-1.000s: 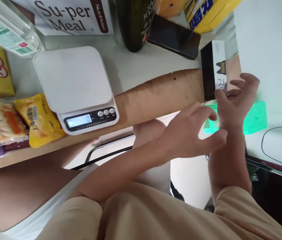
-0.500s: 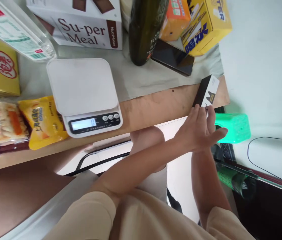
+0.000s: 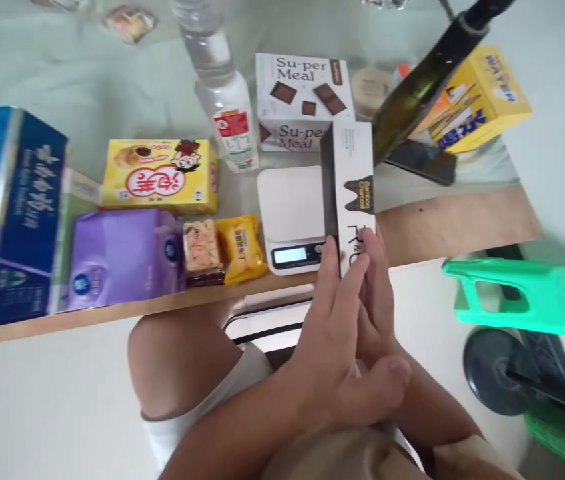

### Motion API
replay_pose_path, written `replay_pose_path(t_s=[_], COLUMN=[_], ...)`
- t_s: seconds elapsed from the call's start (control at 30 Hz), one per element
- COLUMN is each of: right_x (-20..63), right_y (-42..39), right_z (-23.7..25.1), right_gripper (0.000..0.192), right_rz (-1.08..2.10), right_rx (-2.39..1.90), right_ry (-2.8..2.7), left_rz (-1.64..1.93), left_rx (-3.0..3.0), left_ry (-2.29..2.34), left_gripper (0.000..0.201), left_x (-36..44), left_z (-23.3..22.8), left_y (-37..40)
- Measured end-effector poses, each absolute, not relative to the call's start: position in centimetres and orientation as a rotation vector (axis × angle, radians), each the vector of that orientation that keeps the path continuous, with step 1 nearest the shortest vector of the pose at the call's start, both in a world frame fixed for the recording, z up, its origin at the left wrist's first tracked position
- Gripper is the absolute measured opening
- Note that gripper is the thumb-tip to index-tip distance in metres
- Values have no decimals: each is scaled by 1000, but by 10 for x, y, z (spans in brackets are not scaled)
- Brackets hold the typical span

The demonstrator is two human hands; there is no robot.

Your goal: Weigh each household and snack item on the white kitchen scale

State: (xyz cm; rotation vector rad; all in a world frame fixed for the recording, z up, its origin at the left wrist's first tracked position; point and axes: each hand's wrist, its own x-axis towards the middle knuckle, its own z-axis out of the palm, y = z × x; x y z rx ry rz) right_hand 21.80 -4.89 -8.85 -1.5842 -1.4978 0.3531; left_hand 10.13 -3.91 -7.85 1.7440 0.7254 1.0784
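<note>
A slim black-and-white box (image 3: 359, 160) printed "Bamboo Charcoal" is held upright, between me and the kitchen scale (image 3: 289, 200). My left hand (image 3: 332, 340) grips its lower end, with fingertips on the dark side and the white front; the thumb sticks out to the right. Partly behind it, my right hand (image 3: 376, 300) holds the same end from the right. From my view the box covers the scale's right part. The scale's display is lit, but its digits are too blurred to read.
Behind the scale stand a Su-per Meal box (image 3: 302, 87), a clear bottle (image 3: 232, 127) and a dark green bottle (image 3: 412, 87). A phone (image 3: 427, 162) lies at right. Leftward are a yellow snack box (image 3: 157, 173), purple tissue pack (image 3: 122, 257) and yellow packet (image 3: 242, 250). A green plastic object (image 3: 537, 293) is beyond the table edge.
Both hands have brought the black-and-white box left from the table's right end to in front of the scale. The view has shifted, showing more of the table's left side.
</note>
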Motion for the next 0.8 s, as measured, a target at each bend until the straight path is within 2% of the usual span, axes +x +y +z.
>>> replay_pose_path(t_s=[0.1, 0.2, 0.4, 0.47, 0.53, 0.63, 0.73, 0.8], right_x=[196, 190, 197, 202, 209, 220, 227, 229], right_y=[-22, -6, -9, -15, -19, -20, -15, -12], right_z=[-82, -88, -105, -106, -109, -123, -140, -147], right_gripper=[70, 63, 63, 58, 53, 48, 45, 44], right_rz=[382, 364, 282, 284, 267, 141, 38, 38], right_rx=[-1596, -1654, -1709, -1706, -1669, -1531, -1392, -1318], right_ry=[-1590, -1652, -1692, -1695, -1648, -1477, -1363, -1346], left_rz=[980, 875, 871, 1015, 1320, 1697, 1715, 1719], left_rx=[1648, 1553, 1475, 1479, 1486, 1433, 1367, 1355], left_ry=[866, 911, 908, 966, 1009, 867, 836, 940], left_gripper=[81, 81, 74, 64, 50, 31, 35, 31], left_x=[73, 62, 66, 70, 71, 71, 70, 71], left_z=[-67, -58, -68, -80, -91, -101, -100, -99], left_y=[-24, -8, 7, 8, 8, 4, -1, -2])
